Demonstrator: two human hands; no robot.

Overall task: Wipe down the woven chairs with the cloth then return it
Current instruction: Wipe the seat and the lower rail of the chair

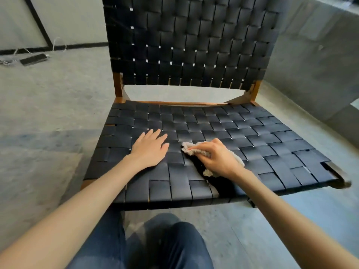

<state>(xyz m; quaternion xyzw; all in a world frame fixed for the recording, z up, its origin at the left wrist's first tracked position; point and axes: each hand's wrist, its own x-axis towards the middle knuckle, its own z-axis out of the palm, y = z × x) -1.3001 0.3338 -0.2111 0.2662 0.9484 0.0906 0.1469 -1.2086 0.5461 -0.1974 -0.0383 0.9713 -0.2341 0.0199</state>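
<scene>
I am wiping the seat of the black woven chair [223,133]. My right hand [217,158] squeezes the fluffy cloth [191,148] down on the seat. My left hand [150,147] lies flat beside it. Next I should rub toward the far, unwiped part

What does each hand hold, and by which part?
Right hand grips the cloth round its bunched middle; left hand, flat on the seat, holds nothing.
</scene>
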